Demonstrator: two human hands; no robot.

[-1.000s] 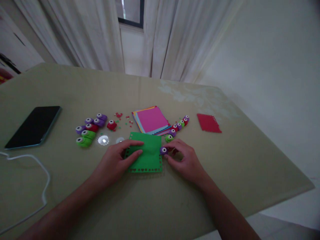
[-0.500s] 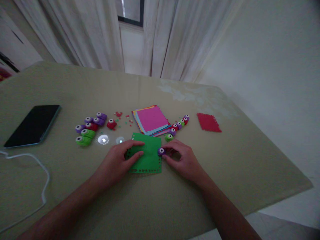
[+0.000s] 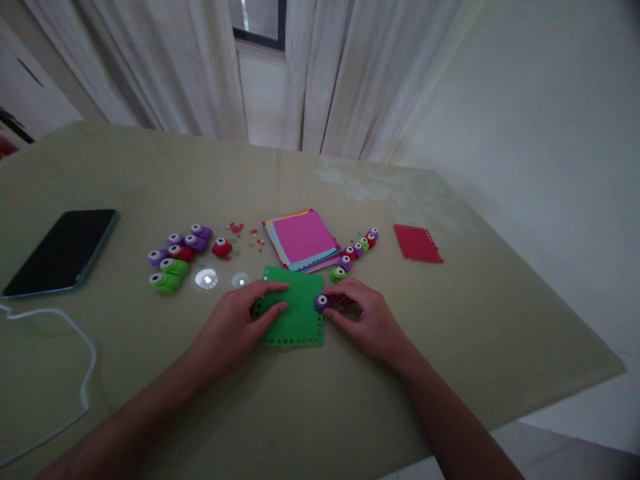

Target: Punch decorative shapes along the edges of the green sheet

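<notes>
While a white cable (image 3: 84, 399) curls over the table (image 3: 250, 413) well to the left of the green sheet (image 3: 300, 310), the sheet itself lies in front of the person, between the two hands, with small punched holes along its near edge and more along its sides. The left hand (image 3: 237, 320) rests at the sheet's left side, thumb and forefinger spread apart on top of it; whether the other fingers pinch it from below cannot be told. At the sheet's right edge, the right hand (image 3: 367, 313) has its thumb and forefinger closed on a small purple craft punch (image 3: 321, 303), whose white round top bears a dark star and which sits right at that edge. Left of the sheet's far corner lie two clear round pieces (image 3: 205, 279), and further left stands a cluster of green, red and purple punches (image 3: 181, 253), with a dark-screened tablet (image 3: 65, 253) beyond them to the left. A slanting row of smaller punches (image 3: 349, 253) leads away from the sheet's far right corner. Past its far edge is a stack of coloured paper (image 3: 303, 237), pink on top; a lone red punch (image 3: 222, 248) and scattered paper bits (image 3: 236, 229) lie to the far left of the sheet, and a red sheet (image 3: 418, 245) with a notched edge to its far right. Well behind the green sheet, pale curtains (image 3: 340, 80) hang beside a window (image 3: 257, 20).
</notes>
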